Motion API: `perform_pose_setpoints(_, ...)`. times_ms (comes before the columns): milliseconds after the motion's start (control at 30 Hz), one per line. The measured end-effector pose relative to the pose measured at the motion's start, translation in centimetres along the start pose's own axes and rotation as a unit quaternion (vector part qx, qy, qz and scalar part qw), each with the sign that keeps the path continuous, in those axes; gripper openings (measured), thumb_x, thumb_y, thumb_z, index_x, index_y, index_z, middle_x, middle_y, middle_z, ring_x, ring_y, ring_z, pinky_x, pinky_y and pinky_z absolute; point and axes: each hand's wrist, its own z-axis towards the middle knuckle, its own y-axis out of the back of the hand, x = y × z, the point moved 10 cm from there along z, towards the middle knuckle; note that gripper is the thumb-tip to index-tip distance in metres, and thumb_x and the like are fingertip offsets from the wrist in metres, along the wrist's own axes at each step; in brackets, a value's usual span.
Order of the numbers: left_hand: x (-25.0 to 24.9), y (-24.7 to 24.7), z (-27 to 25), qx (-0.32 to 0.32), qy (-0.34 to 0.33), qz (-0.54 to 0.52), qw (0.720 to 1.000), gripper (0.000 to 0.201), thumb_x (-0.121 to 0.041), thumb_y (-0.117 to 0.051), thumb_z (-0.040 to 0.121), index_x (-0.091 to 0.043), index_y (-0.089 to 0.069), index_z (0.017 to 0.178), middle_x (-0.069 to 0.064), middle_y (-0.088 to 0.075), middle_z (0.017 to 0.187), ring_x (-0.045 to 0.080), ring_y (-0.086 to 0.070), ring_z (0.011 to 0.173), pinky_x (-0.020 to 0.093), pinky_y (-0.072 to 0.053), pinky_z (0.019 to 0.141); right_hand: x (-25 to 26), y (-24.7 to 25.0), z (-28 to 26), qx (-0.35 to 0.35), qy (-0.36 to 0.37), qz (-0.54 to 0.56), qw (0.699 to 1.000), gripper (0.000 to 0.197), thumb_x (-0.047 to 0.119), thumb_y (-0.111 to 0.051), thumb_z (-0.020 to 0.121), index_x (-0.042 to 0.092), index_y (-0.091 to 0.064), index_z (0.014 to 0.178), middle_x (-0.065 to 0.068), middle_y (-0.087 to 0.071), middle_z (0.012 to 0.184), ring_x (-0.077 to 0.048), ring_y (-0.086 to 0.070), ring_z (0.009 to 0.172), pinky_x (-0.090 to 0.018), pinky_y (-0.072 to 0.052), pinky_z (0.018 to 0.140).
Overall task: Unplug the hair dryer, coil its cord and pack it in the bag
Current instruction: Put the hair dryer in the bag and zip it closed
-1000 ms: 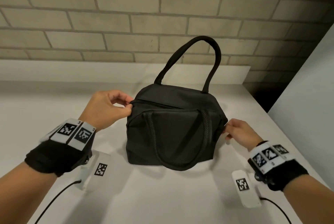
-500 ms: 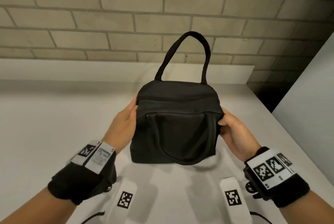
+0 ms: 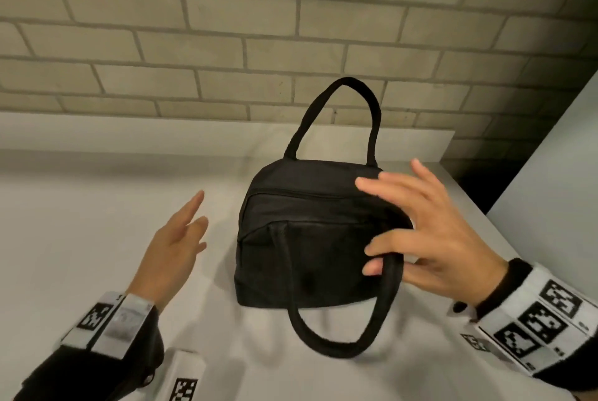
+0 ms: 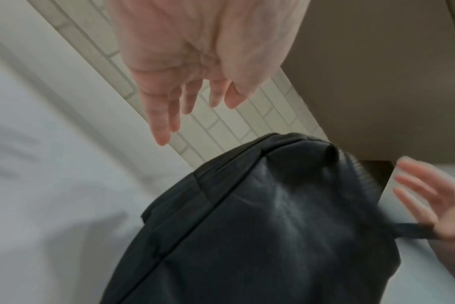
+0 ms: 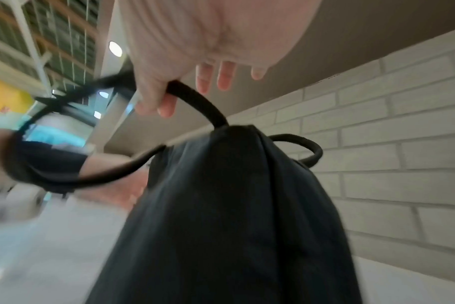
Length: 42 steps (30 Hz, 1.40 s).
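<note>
The black bag (image 3: 310,239) stands upright on the white counter (image 3: 81,222) with its top zip closed. Its rear handle (image 3: 339,83) stands up. Its front handle (image 3: 323,344) loops forward and down over the counter. My right hand (image 3: 430,232) hovers at the bag's right top corner with fingers spread; the front handle (image 5: 192,96) runs between its thumb and forefinger. My left hand (image 3: 181,239) is open with straight fingers, a short way left of the bag (image 4: 273,236) and not touching it. No hair dryer or cord is in view.
A pale brick wall (image 3: 226,28) and a low white ledge (image 3: 129,132) run behind the counter. A white panel (image 3: 550,174) rises at the right, past a dark gap (image 3: 469,187) at the counter's end. The counter stretches bare to the left.
Both hands were pressed to the bag's sides. The left hand has let go and drawn back leftward. The right hand has risen and caught the front handle, which now hangs forward.
</note>
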Motion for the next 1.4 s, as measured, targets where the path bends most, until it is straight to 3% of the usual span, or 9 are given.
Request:
perform_pose_setpoints(133,1.9,0.3,-0.9,0.010,0.032,0.010,0.999,0.045,-0.019,-0.045,0.093,-0.036,-0.038,0.134,-0.012,-0.044,0.122,0.015,-0.052,0.100,0.047,-0.037,0.106,-5.0,5.2,3.6,-0.184,-0.190,0.165,0.950,0.024,0.034,-0.061,0.072,0.029,-0.057,0.095,-0.001,-0.043,0.134,-0.004,-0.037,0.124,-0.026,-0.027,0.109)
perform_pose_setpoints(300,2.8,1.3,-1.3,0.000,0.022,-0.005,1.000,0.044,-0.014,-0.048,0.092,-0.031,-0.041,0.132,-0.009,-0.048,0.124,0.012,-0.058,0.096,0.045,-0.042,0.100,-13.5,-0.2,4.6,-0.065,-0.521,0.280,0.804,0.084,0.026,-0.068,0.074,0.017,-0.017,0.141,-0.006,-0.036,0.142,-0.023,-0.035,0.129,-0.032,-0.031,0.103)
perform_pose_setpoints(400,3.2,2.5,-1.3,-0.013,0.011,-0.038,0.999,0.038,-0.009,-0.048,0.091,-0.037,-0.049,0.117,-0.012,-0.054,0.120,0.021,-0.057,0.106,0.039,-0.047,0.089,-14.8,-3.1,4.6,-0.062,-0.574,0.361,0.733,0.081,0.016,-0.068,0.073,0.008,-0.021,0.138,-0.013,-0.055,0.111,-0.024,-0.057,0.092,-0.043,-0.051,0.090)
perform_pose_setpoints(500,3.8,3.6,-1.5,-0.022,0.009,-0.067,0.997,0.037,-0.008,-0.049,0.090,-0.042,-0.051,0.106,-0.021,-0.055,0.109,0.023,-0.058,0.104,0.035,-0.055,0.081,-13.8,-1.8,6.7,-0.060,-0.519,0.353,0.776,0.056,0.003,-0.063,0.076,0.000,-0.040,0.128,-0.007,-0.056,0.083,-0.011,-0.054,0.056,-0.019,-0.049,0.049)
perform_pose_setpoints(667,4.9,4.3,-1.8,-0.024,0.027,-0.088,0.995,0.035,-0.010,-0.049,0.091,-0.035,-0.048,0.116,-0.016,-0.057,0.109,0.031,-0.058,0.107,0.043,-0.049,0.084,-9.3,2.8,12.1,-0.039,-0.328,0.303,0.894,0.021,0.004,-0.053,0.085,0.022,-0.057,0.075,0.012,-0.048,0.045,-0.003,-0.040,0.035,-0.019,-0.042,0.045)
perform_pose_setpoints(867,1.7,-3.6,-3.6,0.123,-0.062,0.016,0.990,0.081,-0.045,-0.070,0.067,-0.058,-0.014,0.124,-0.030,-0.026,0.142,-0.005,-0.031,0.130,0.024,-0.028,0.109,-9.6,3.8,12.3,-0.094,-0.364,0.443,0.814,0.030,0.000,-0.038,0.088,0.022,-0.053,0.076,0.013,-0.038,0.039,-0.006,-0.031,0.038,-0.025,-0.041,0.052)
perform_pose_setpoints(967,1.1,-7.3,-3.1,0.109,-0.095,-0.003,0.989,0.085,-0.031,-0.072,0.073,-0.045,-0.016,0.135,-0.036,-0.031,0.133,-0.023,-0.034,0.118,0.000,-0.031,0.096,-8.6,3.2,12.7,-0.072,-0.346,0.462,0.813,0.031,-0.002,-0.036,0.087,0.023,-0.053,0.080,0.014,-0.041,0.038,-0.006,-0.032,0.039,-0.026,-0.043,0.056)
perform_pose_setpoints(1167,-1.2,-8.6,-0.9,0.020,-0.131,0.029,0.991,0.028,-0.015,-0.059,0.085,-0.039,-0.048,0.076,-0.014,-0.057,0.082,0.003,-0.054,0.078,0.007,-0.041,0.063,-10.4,3.4,11.2,-0.064,-0.360,0.423,0.829,0.036,-0.005,-0.035,0.084,0.024,-0.054,0.076,0.014,-0.041,0.039,-0.005,-0.032,0.039,-0.029,-0.040,0.061)
perform_pose_setpoints(1400,-4.5,-12.5,1.0,0.138,-0.162,0.044,0.976,0.022,-0.026,-0.058,0.082,-0.041,-0.046,0.092,-0.016,-0.054,0.107,0.012,-0.052,0.103,0.019,-0.040,0.086,-19.4,11.5,7.4,-0.104,-0.421,0.175,0.884,0.020,0.001,-0.057,0.079,0.020,-0.057,0.074,0.004,-0.052,0.064,0.003,-0.049,0.042,-0.009,-0.042,0.049)
